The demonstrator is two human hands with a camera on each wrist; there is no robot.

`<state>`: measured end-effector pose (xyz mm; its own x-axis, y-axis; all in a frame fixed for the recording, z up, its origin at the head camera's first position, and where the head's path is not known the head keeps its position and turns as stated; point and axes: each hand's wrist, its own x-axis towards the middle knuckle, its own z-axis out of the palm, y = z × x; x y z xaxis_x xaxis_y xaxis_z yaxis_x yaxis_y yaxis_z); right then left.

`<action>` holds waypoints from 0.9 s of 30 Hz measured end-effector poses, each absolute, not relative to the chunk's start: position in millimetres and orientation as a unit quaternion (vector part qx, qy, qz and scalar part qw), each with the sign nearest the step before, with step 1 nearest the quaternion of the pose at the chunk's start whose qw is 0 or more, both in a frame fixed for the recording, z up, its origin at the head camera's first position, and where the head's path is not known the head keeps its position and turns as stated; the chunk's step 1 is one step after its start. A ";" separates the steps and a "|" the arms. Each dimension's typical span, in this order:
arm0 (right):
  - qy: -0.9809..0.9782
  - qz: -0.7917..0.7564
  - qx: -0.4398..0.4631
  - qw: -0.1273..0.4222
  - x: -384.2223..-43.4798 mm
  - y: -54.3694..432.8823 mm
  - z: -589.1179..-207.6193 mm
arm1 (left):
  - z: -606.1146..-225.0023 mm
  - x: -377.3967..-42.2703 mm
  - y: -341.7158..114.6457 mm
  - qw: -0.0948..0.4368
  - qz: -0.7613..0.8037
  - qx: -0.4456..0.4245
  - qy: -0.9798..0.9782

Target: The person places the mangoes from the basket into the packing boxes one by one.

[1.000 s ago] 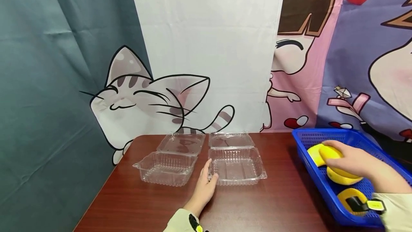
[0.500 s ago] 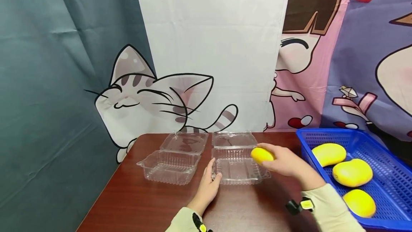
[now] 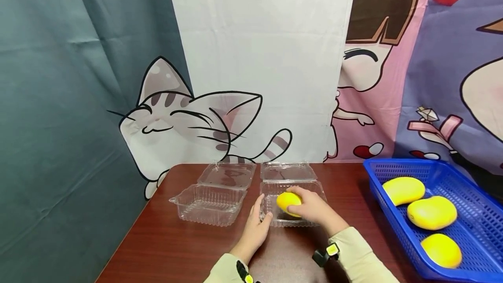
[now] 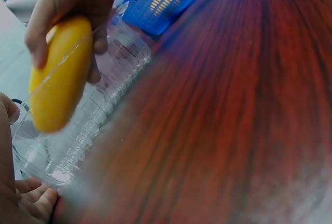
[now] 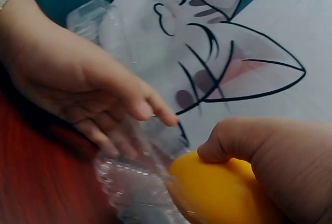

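A yellow mango (image 3: 289, 204) is gripped in my right hand (image 3: 312, 206), over the inside of the right-hand clear plastic container (image 3: 275, 221). My left hand (image 3: 253, 228) rests against this container's left side, its fingers extended along the wall and its thumb by the near corner. In the left wrist view, the mango (image 4: 59, 79) is tilted, with the thumb on one side and fingers on the other. The right wrist view shows my right thumb (image 5: 215, 149) pressed on the mango's top. To the left sits a second clear container (image 3: 206, 208), its lid folded back.
On the right stands a blue plastic basket (image 3: 397, 230) holding mangoes, among them a mango (image 3: 432, 213) in the middle. Both container lids lie back towards the curtain (image 3: 259, 56) behind the brown table (image 3: 188, 252).
My right hand has taken a mango out of the blue basket and carried it left over the right-hand container. The left hand has stayed at that container's side.
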<state>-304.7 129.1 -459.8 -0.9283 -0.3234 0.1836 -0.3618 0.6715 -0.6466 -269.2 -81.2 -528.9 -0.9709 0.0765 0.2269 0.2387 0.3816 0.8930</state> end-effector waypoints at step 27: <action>-0.923 0.350 0.161 0.015 -299.7 109.3 -477.2 | -529.5 -270.5 -82.5 0.074 -0.550 -0.109 -0.825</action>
<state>-299.7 109.3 -477.2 -0.9475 -0.2869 0.1409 -0.3082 0.7034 -0.6405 -270.5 -82.5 -529.5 -0.9655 0.0981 0.2411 0.2602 0.3705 0.8916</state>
